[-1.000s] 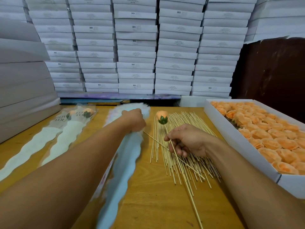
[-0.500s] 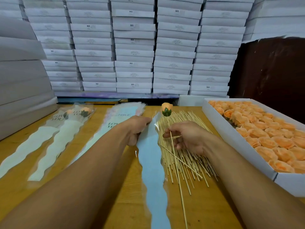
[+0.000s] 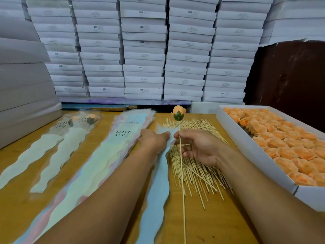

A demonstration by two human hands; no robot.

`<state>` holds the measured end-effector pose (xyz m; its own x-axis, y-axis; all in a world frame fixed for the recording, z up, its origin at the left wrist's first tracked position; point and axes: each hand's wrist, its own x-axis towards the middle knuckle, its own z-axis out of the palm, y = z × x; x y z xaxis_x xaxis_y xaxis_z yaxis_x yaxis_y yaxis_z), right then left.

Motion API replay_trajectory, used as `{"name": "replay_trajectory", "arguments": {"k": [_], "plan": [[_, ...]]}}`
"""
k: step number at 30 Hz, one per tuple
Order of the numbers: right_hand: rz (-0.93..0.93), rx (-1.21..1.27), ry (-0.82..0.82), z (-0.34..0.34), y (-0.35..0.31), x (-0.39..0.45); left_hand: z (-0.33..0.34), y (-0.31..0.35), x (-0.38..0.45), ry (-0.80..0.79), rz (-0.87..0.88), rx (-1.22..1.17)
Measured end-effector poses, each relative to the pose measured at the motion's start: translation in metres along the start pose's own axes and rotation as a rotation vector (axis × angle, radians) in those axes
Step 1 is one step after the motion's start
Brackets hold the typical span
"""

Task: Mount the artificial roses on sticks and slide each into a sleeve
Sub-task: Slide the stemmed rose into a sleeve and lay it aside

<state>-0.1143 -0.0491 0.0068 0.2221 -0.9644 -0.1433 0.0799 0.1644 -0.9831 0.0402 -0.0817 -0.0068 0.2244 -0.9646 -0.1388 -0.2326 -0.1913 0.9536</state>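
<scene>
Stacked white boxes [image 3: 144, 50] back the wooden surface [image 3: 202, 222]. Near its far edge the left hand [image 3: 153, 140] pinches a blue sleeve [image 3: 158, 182] at its mouth, while the right hand [image 3: 198, 146] pinches the mounted rose's [image 3: 179, 112] stick [image 3: 182, 173] alongside, apparently lined up for insertion.

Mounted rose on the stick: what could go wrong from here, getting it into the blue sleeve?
1. The right hand pinches the stick high up, so its long free end could snag the loose stick pile underneath.
2. The left hand holds the blue sleeve only near its mouth; if the mouth stays flat, the rose may crumple it.
3. The sleeve lies beside the sleeve stack and could drag it.
</scene>
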Motion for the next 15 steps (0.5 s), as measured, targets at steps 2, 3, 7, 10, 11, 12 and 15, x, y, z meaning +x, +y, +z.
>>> {"name": "replay_trajectory", "arguments": {"k": [2, 3, 7, 10, 11, 12, 15], "plan": [[-0.035, -0.063, 0.082, 0.002, 0.003, 0.003, 0.001, 0.004, -0.003, -0.063, -0.016, -0.094], [-0.057, -0.082, 0.123, 0.002, 0.004, 0.004, 0.001, 0.007, -0.005, -0.113, -0.048, -0.169], [-0.099, -0.051, 0.170, 0.002, 0.000, 0.002, -0.013, 0.014, -0.004, -0.230, -0.234, -0.338], [-0.082, -0.059, 0.095, 0.001, -0.004, -0.002, -0.025, 0.011, 0.008, -0.335, -0.314, -0.391], [-0.077, -0.061, 0.063, 0.001, -0.005, -0.004, -0.028, 0.009, 0.009, -0.369, -0.330, -0.412], [-0.073, -0.062, 0.033, 0.001, -0.006, -0.005, -0.030, 0.007, 0.010, -0.408, -0.341, -0.451], [-0.054, -0.061, -0.050, 0.000, -0.009, -0.009, -0.035, -0.004, 0.015, -0.487, -0.350, -0.625]]}}
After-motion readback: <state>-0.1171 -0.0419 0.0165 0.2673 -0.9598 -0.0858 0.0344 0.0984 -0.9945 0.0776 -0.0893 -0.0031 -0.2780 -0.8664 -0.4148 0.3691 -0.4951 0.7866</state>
